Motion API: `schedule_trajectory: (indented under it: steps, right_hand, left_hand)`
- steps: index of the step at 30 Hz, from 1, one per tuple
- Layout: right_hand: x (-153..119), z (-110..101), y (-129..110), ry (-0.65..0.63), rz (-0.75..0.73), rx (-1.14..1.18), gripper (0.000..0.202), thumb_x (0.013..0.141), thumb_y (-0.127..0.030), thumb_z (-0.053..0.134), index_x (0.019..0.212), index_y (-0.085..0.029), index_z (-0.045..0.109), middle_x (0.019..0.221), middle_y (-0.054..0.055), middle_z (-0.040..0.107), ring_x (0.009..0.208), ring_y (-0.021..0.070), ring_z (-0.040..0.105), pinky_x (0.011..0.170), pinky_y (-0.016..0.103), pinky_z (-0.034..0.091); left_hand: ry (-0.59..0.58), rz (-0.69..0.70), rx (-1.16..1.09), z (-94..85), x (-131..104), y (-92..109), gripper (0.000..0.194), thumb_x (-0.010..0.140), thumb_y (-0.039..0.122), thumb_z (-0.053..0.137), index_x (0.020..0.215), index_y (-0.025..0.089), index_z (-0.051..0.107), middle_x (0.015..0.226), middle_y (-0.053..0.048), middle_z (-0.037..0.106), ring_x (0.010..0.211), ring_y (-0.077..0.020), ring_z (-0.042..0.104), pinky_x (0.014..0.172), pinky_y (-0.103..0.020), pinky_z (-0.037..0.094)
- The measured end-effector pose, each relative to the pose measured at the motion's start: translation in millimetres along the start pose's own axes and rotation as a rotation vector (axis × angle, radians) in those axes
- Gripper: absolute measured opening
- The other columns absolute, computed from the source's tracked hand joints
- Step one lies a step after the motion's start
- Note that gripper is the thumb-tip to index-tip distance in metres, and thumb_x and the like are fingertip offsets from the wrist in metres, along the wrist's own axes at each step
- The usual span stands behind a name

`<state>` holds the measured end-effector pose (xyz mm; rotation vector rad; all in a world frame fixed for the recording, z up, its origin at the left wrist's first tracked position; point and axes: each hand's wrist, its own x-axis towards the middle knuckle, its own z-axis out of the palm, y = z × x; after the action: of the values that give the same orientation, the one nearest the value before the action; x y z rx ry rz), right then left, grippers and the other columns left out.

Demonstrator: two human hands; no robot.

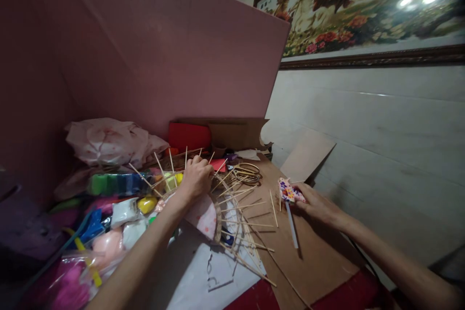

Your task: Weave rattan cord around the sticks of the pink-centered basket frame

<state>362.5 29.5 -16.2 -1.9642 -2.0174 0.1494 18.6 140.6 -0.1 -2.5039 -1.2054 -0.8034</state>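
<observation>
A half-woven basket [219, 223] with thin sticks radiating from its rim lies in front of me, and pale dotted cloth [206, 218] covers its middle. My left hand [198, 177] is at the basket's far side, fingers bent down and closed on its woven edge; the fingertips are partly hidden. Off to the right, my right hand [308, 201] grips a flower-patterned glue gun [286, 191]. A long whitish glue stick [291, 225] juts from the gun toward me. The gun is apart from the basket, above the brown board [308, 261].
Bagged coloured clay [109, 247] crowds the left side. Behind the basket are scissors [247, 173], a red piece [189, 136] and cardboard [236, 135]. White paper [203, 276] lies under the basket. A pink panel [174, 53] and tiled wall [381, 121] border the work area.
</observation>
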Motion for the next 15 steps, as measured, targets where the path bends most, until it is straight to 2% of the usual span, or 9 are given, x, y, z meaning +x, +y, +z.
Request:
schedule_trajectory:
  steps: [5,10,15]
  right_hand:
    - [13,17,-6,-0.021,-0.060,-0.003,0.043,0.075,-0.024,0.047,0.117,-0.017,0.050,0.121,0.012,0.055,0.107,0.0256,0.052,0.088,0.037,0.038]
    - [23,27,-25,-0.035,-0.138,0.032,0.042,0.076,-0.031,0.050,0.113,-0.013,0.054,0.115,0.013,0.058,0.106,0.0247,0.052,0.090,0.036,0.038]
    - [22,23,-34,-0.043,-0.188,0.032,0.034,0.073,-0.033,0.057,0.102,-0.018,0.062,0.102,0.009,0.065,0.093,0.0240,0.059,0.080,0.034,0.044]
  left_hand:
    - [-0.002,0.000,-0.003,-0.5,0,0,0.012,0.075,0.018,0.054,0.070,0.020,0.065,0.079,-0.006,0.063,0.087,-0.0244,0.045,0.074,-0.038,0.031]
    - [0.003,0.004,-0.004,-0.3,0,0,0.012,0.075,0.018,0.054,0.071,0.020,0.065,0.078,-0.006,0.063,0.088,-0.0241,0.045,0.074,-0.038,0.031]
    - [0.010,-0.009,0.004,-0.4,-1,1,0.012,0.075,0.019,0.055,0.068,0.020,0.064,0.077,-0.006,0.063,0.085,-0.0236,0.045,0.074,-0.038,0.031]
